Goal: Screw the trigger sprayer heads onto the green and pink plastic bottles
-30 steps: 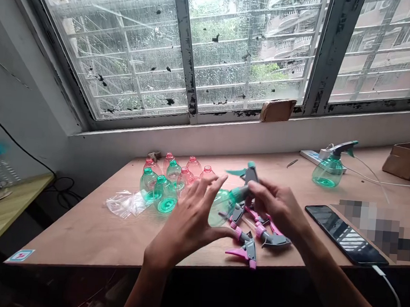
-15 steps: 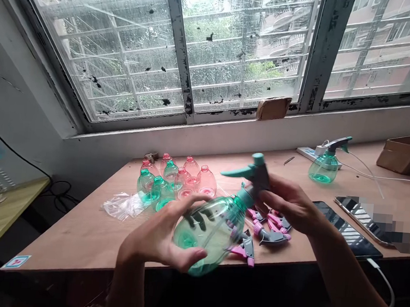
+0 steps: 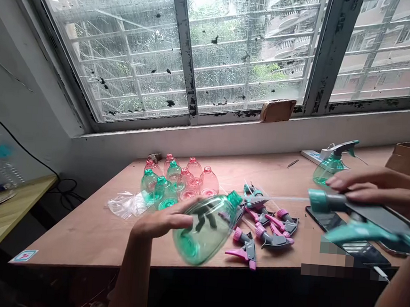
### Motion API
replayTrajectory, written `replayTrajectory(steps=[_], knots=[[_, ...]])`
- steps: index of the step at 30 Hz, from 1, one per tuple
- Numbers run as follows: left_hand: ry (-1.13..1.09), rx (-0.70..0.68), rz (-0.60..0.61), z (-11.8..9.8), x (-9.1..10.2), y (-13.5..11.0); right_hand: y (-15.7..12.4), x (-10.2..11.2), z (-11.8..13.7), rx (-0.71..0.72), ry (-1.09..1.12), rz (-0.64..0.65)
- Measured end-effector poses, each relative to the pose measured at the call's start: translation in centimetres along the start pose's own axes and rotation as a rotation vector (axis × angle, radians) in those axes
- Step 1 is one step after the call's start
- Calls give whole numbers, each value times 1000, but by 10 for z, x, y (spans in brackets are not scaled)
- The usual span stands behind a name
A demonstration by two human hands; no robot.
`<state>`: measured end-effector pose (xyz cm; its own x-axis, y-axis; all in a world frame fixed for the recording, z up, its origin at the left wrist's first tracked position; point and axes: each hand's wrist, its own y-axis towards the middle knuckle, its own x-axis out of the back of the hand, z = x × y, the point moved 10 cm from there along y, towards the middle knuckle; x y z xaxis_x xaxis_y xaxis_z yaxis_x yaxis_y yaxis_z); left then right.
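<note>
My left hand (image 3: 160,223) grips a clear green bottle (image 3: 201,243) around its body, tilted with its open neck up to the right. Well to the right, my right hand (image 3: 376,183) has its fingers over a grey and teal spray trigger head (image 3: 317,200), slightly smeared by motion. From its collar a thin clear tube reaches left towards the bottle's mouth; I cannot tell whether the tip is still inside. Behind the bottle lie several pink and grey spray heads (image 3: 272,239). Further back stand several red bottles (image 3: 209,181) and green bottles (image 3: 168,195), all without heads.
A finished green spray bottle (image 3: 326,171) stands at the back right beside a white power strip (image 3: 311,157). Clear plastic tubes or wrapping (image 3: 126,205) lie left of the bottles. A dark tablet (image 3: 327,224) and a cardboard box (image 3: 408,160) are on the right.
The spray head has come off the bottle's neck and moved right with my right hand, turning on its side and baring the tube. My left hand keeps the bottle in nearly the same place.
</note>
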<state>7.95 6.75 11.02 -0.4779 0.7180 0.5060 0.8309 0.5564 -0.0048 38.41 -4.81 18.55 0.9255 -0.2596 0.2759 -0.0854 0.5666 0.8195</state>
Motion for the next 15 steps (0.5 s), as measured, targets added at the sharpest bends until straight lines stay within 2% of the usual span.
replayTrajectory(steps=[2, 5, 7, 9, 12, 15], knots=[[93, 48, -156, 14, 16, 7, 4, 5, -12, -14, -211, 43], [206, 89, -319, 33, 26, 24, 8, -3, -44, -107, -379, 188], [285, 89, -400, 42, 26, 34, 8, -10, -64, -166, -392, 261], [379, 100, -453, 48, 21, 43, 9, -15, -77, -195, -369, 281], [561, 141, -526, 51, 14, 51, 10, -26, -85, -186, -362, 316], [745, 209, -588, 53, 14, 59, 10, -46, -96, -212, -375, 424]])
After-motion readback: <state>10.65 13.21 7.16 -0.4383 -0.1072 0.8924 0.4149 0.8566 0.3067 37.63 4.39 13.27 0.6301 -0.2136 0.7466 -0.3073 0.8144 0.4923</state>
